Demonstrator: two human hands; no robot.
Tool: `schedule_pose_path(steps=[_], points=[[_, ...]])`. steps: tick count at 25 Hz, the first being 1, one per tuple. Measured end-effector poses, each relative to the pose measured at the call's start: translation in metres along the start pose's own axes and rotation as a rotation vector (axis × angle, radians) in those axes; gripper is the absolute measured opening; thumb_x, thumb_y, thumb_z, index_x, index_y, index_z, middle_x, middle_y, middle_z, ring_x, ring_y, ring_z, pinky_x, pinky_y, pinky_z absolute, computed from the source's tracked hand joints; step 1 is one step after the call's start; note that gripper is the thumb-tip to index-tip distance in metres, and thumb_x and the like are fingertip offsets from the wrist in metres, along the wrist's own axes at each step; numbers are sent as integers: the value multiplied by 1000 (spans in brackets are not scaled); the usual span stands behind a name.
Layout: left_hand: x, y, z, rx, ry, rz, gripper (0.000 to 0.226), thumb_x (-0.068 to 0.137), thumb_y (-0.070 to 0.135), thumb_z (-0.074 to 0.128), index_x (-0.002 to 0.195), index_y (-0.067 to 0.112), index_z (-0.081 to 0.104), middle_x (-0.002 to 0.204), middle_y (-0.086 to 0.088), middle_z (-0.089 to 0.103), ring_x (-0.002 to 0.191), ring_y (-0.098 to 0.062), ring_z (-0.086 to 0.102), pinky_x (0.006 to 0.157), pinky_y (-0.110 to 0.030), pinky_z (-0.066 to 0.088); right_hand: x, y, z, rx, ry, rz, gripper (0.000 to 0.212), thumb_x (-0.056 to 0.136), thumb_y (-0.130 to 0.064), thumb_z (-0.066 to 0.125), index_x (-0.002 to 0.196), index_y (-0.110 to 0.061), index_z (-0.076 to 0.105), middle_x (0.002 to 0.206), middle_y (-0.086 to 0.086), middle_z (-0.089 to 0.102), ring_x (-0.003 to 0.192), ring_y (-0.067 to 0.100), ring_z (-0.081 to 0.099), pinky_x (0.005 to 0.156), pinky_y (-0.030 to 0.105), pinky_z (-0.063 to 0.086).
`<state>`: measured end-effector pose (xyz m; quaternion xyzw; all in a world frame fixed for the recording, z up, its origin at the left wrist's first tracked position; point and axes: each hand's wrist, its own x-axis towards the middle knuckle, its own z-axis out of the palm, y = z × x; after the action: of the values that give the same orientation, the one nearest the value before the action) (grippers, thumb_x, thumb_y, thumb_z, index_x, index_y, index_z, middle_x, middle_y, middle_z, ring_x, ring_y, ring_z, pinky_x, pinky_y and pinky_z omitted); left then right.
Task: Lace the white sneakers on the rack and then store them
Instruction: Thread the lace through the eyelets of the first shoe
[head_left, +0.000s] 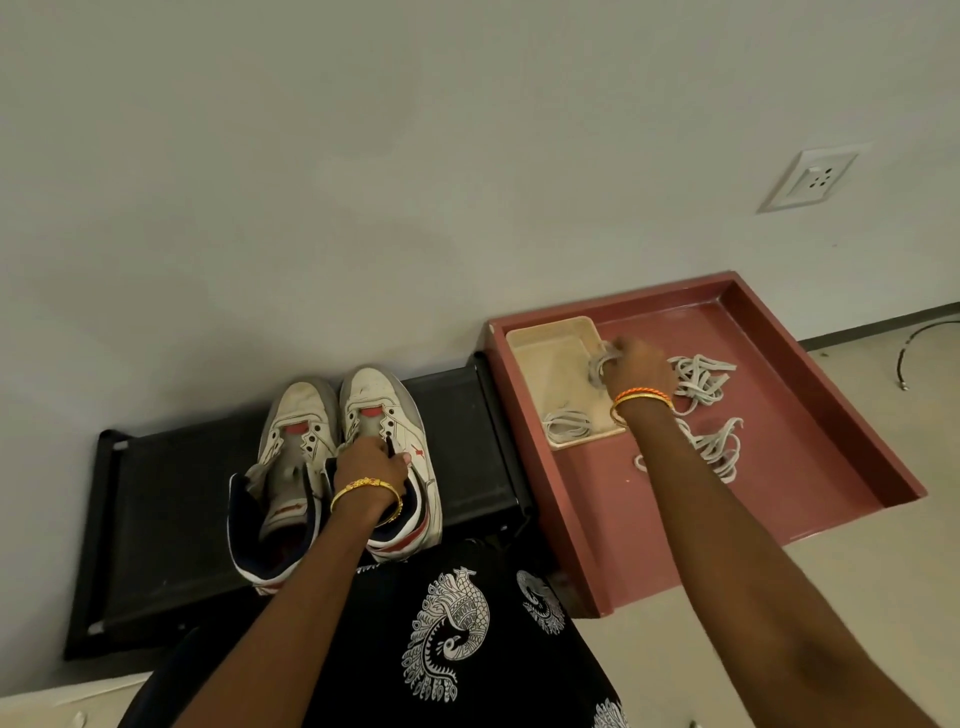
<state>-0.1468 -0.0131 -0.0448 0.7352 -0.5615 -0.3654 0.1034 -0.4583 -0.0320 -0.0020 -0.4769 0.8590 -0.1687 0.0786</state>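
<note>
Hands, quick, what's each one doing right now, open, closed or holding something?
Left hand: grips the right-hand white sneaker at its tongue, on the black rack.
Right hand: fingers curled round a bundled white lace above the cream tray.

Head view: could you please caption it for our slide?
Left hand holds a sneaker on the rack; right hand picks up a lace.
</note>
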Motion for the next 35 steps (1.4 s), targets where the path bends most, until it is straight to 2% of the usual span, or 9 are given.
schedule_pose_path(steps=[3,5,8,11,15,18,22,31,35], points=[[-8,6,-9,58,-43,-6,33,86,28,65,100,-2,66,92,-18,70,89,-34,66,85,-39,52,-10,-17,-40,601,-56,26,9,80,2,60,82,-6,65,72,14,67,68,25,67,59,32,47],[-21,23,-23,104,35,87,44,84,26,68,120,4,56,114,-14,63,107,-31,58,92,-34,45,-28,-35,-74,887,-185,34,22,83,7,58,76,-13,62,57,-2,65,45,7,58,45,22,42],[-55,70,-53,-366,58,290,50,86,19,66,131,12,45,120,-1,52,114,-18,51,92,-27,39,-63,-65,-112,1037,-318,-53,28,87,8,53,79,-16,64,55,-8,65,46,4,54,42,17,39],[-99,105,-75,-808,-471,246,34,97,38,41,124,20,49,115,-4,62,118,-21,54,94,-36,38,-99,-95,-122,1128,-320,-96,24,86,8,54,81,-14,63,57,-6,66,49,6,57,42,19,42],[-129,87,-90,-755,-889,245,58,88,54,38,118,9,57,89,-7,67,84,-21,65,80,-30,49,-137,-118,-115,1202,-254,0,21,85,7,58,80,-13,60,52,-7,64,46,4,59,42,18,45],[-129,57,-105,-698,-743,293,26,96,23,47,106,7,64,69,2,52,56,-9,54,62,-22,47,-152,-117,-103,1174,-203,83,18,86,5,59,79,-11,58,50,-3,60,40,0,54,42,16,46],[-124,27,-127,-741,-621,156,30,98,28,44,96,8,66,64,2,44,43,-5,35,41,-14,33,-164,-116,-84,1162,-158,150,8,86,1,63,86,-6,58,54,1,59,43,5,53,45,17,50],[-94,11,-134,-850,-504,1,19,97,0,42,102,2,60,93,-13,69,62,-11,69,55,-17,55,-144,-115,-23,884,-241,248,21,82,-2,65,76,-20,58,81,12,65,65,19,62,55,29,55],[-55,7,-117,-711,-259,-37,7,94,9,53,89,7,57,90,-11,67,52,-7,66,51,-17,51,-120,-121,5,618,-214,289,19,81,0,59,97,-9,62,97,14,63,93,33,62,82,36,51]])
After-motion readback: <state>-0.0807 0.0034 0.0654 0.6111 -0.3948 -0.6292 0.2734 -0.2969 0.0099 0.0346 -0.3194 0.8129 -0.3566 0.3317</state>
